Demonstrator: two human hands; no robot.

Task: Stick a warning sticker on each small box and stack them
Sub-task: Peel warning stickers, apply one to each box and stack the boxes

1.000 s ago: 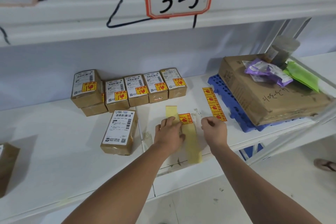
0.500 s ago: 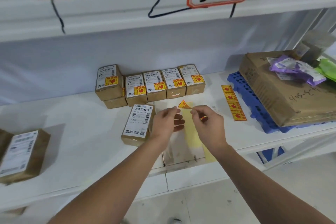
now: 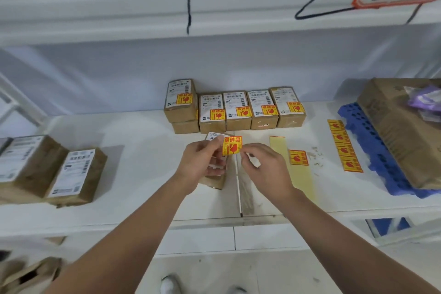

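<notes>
Left hand point(image 3: 201, 162): closed by the fingertips on the peeled sticker point(image 3: 232, 146), left edge pinched.
Right hand point(image 3: 263, 167): right edge is pinched, so the sticker is kept taut.
Target box point(image 3: 214, 174): directly beneath, unlabelled.
Labelled row point(image 3: 235, 110): set back against the wall.
Open room: bare shelf point(image 3: 148, 157) leftward.

Both forearms run bare from the bottom edge up to the wrists, no sleeve in view on either. The left hand point(image 3: 201, 162) wears no glove, ring or watch; same for the right hand point(image 3: 265, 169). Fingernails look short and plain. Down below, a blurred light shoe toe point(image 3: 168, 284).
</notes>
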